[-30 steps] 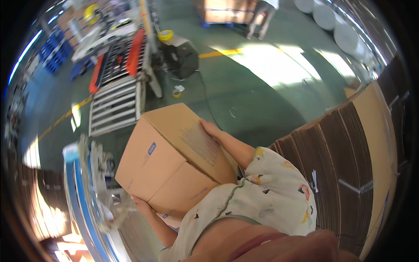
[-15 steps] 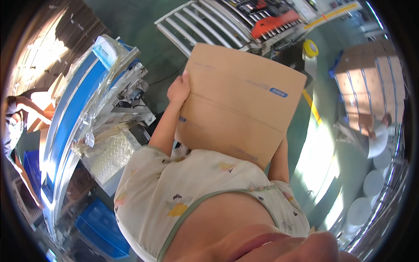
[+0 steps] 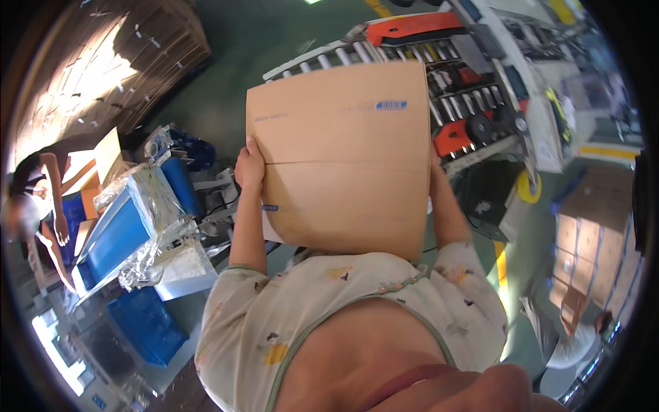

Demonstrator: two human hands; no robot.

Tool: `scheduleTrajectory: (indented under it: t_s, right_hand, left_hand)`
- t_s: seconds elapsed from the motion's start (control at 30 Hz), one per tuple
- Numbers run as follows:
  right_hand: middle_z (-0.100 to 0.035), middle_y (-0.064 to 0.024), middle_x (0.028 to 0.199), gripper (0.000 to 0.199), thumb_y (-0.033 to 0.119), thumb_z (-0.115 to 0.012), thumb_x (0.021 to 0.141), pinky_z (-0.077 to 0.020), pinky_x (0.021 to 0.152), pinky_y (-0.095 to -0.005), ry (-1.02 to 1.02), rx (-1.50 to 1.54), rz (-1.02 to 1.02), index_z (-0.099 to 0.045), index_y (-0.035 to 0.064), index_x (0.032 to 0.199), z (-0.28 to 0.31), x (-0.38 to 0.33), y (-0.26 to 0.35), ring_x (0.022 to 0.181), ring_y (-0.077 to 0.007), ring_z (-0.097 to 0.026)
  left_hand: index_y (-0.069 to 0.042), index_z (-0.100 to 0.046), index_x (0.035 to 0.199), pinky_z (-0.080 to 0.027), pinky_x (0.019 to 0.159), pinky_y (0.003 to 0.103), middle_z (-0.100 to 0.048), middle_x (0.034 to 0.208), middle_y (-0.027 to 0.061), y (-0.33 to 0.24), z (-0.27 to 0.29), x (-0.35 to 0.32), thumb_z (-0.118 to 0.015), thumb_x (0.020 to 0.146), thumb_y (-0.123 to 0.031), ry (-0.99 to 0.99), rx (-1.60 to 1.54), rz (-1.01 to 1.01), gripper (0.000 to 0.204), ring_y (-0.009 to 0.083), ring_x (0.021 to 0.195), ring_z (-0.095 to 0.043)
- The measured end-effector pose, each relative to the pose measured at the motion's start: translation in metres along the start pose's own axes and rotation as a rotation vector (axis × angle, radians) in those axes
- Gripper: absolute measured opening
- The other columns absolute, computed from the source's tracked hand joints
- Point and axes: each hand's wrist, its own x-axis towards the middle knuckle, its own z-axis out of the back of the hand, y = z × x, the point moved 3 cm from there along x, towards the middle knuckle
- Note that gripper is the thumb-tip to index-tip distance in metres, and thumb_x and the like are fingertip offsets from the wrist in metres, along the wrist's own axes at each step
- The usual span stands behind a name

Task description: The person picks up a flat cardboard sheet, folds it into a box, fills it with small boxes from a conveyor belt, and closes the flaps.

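Note:
A large brown cardboard box (image 3: 343,158) is held up in front of my chest, its broad face with blue print turned upward. A seam crosses that face from side to side. My left hand (image 3: 250,167) grips the box's left edge, the thumb lying along its top. At the opposite edge is my right hand (image 3: 434,163), mostly hidden behind the cardboard; only a sliver of it and the forearm show. The box's far edge overlaps the view of a roller conveyor (image 3: 329,63).
Red-orange machine parts (image 3: 415,27) sit over the conveyor, with a yellow tape roll (image 3: 528,186) near it. To the left are a blue belt conveyor (image 3: 113,230), a blue bin (image 3: 145,326) and a person handling cartons. Strapped cartons (image 3: 590,254) and another person are at right.
My body has turned right, and the box now sits squarer to me. The roller conveyor and its red-orange parts have come closer, behind the box. Both hands keep hold.

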Motion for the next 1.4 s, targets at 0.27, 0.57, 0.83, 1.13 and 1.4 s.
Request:
scheduleTrajectory:
  t_s: [0.27,0.57,0.83,1.13,1.4]
  right_hand:
    - [-0.05,-0.0104,0.117,0.052,0.043,-0.041,0.088,-0.0382,0.09,-0.0346,0.339,-0.298,0.031,-0.045,0.0015,0.118,-0.099,0.069,0.188,0.11,-0.0214,-0.045]
    - [-0.028,-0.0129,0.138,0.061,0.033,-0.046,0.082,-0.0136,0.105,-0.0466,0.092,-1.656,0.935,-0.028,0.0056,0.133,-0.189,0.019,0.182,0.129,-0.0273,-0.023]
    - [-0.028,-0.0126,0.138,0.058,0.029,-0.047,0.082,-0.0132,0.106,-0.0433,0.003,-1.704,1.03,-0.03,0.0058,0.133,-0.118,0.063,0.227,0.13,-0.026,-0.021]
    - [-0.028,-0.0165,0.137,0.06,0.023,-0.049,0.078,-0.0132,0.107,-0.0424,-0.121,-1.554,0.84,-0.03,0.004,0.132,-0.136,0.011,0.184,0.129,-0.0293,-0.022]
    - [-0.06,-0.0138,0.096,0.049,0.038,-0.051,0.081,-0.0441,0.079,-0.0427,0.064,-1.123,0.023,-0.045,0.0116,0.122,-0.06,-0.189,0.083,0.093,-0.0305,-0.057]
  left_hand:
    - [0.004,-0.044,0.115,-0.042,0.082,0.041,-0.055,0.102,0.0262,-0.058,-0.046,0.017,-0.034,0.091,-0.039,-0.239,-0.139,0.06,0.05,0.0404,0.096,-0.052]
    - [0.004,-0.013,0.134,-0.034,0.094,0.034,-0.04,0.125,0.0209,-0.068,-0.052,0.035,-0.054,0.085,-0.023,0.079,-0.614,-0.17,0.069,0.0264,0.113,-0.043]
    - [0.004,-0.01,0.135,-0.028,0.099,0.032,-0.03,0.134,0.0227,-0.143,-0.11,0.036,-0.055,0.085,-0.023,-0.008,-0.596,-0.415,0.073,0.0282,0.122,-0.033]
    - [0.002,-0.002,0.136,-0.018,0.104,0.035,-0.014,0.141,0.0194,-0.232,-0.174,0.05,-0.046,0.089,-0.032,0.365,-0.817,-0.572,0.073,0.0272,0.13,-0.018]
    - [-0.004,-0.047,0.105,-0.046,0.058,0.029,-0.055,0.084,0.0093,-0.121,-0.231,0.069,-0.048,0.087,-0.025,1.157,-0.897,0.114,0.028,0.0201,0.072,-0.055]
